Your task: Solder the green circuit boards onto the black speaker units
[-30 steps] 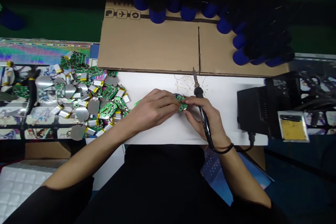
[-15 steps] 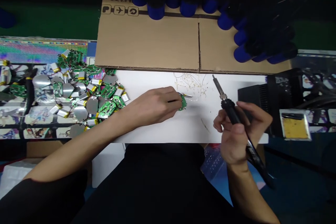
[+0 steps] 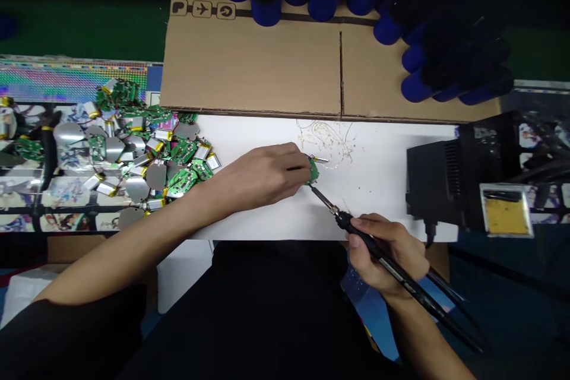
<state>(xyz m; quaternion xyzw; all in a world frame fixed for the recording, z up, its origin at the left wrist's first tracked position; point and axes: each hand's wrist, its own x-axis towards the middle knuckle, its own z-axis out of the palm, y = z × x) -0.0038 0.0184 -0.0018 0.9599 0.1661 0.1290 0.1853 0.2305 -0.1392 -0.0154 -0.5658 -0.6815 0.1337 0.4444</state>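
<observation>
My left hand [image 3: 260,175] pinches a small green circuit board [image 3: 313,171] and holds it on edge on the white work surface [image 3: 378,190]. My right hand [image 3: 387,252] grips a black soldering iron [image 3: 356,229] like a pen. The iron's metal tip points up and left and touches the board's lower edge. A thin silver part sticks out from the top of the board. Loose strands of solder wire [image 3: 327,136] lie just behind it.
A heap of green boards, small silver batteries and metal discs [image 3: 142,151] lies at the left. A flat cardboard box [image 3: 285,65] with blue cylinders [image 3: 414,53] on it stands behind. A black soldering station [image 3: 449,178] with a yellow sponge [image 3: 505,214] sits at the right.
My right hand left the board, swung out to the right turning the iron in its grip, then came back low so the tip now meets the board. My left hand stayed holding the board.
</observation>
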